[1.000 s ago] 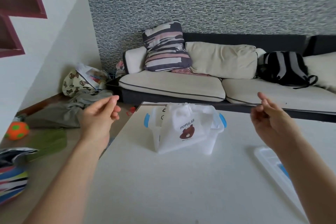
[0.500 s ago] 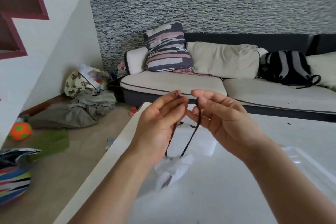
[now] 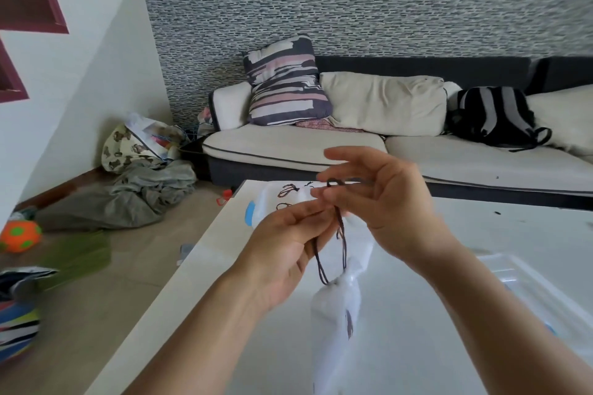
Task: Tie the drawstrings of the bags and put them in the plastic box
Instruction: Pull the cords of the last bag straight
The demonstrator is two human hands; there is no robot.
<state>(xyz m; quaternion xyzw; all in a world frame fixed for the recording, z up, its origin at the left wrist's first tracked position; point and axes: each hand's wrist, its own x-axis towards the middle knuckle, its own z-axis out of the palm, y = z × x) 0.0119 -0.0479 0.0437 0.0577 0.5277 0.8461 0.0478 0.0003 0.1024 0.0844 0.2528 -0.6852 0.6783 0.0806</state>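
While both hands are raised above the white worktop [image 3: 417, 346], a small white drawstring bag [image 3: 337, 308] hangs from its dark drawstrings [image 3: 343, 234] between them, its cinched neck uppermost and its body dangling just over the worktop surface; whether its lower end touches the surface cannot be told. The left hand [image 3: 288, 244] has its fingers [image 3: 305, 212] curled in, pinching one strand of the drawstrings near the top. The right hand [image 3: 385, 199] holds a loop of the cord at its fingertips, thumb and forefinger closed on it while the other fingers spread loosely above. A dark printed mark shows on the bag's side, too blurred to read.

Behind the hands, at the far edge of the worktop, stands the clear plastic box [image 3: 272, 202] with a blue handle on its left end; more white bags with dark cords lie inside it, mostly hidden by the hands. A clear lid [image 3: 529, 292] lies flat on the worktop to the right, well apart from the box.

Beyond the worktop is a cream sofa [image 3: 288, 144] with a striped pillow [image 3: 285, 83] and a black and grey backpack [image 3: 494, 115] on it. On the floor to the left lie a heap of grey cloth [image 3: 128, 199], a patterned bag [image 3: 128, 147] and an orange ball [image 3: 19, 236] with green spots.
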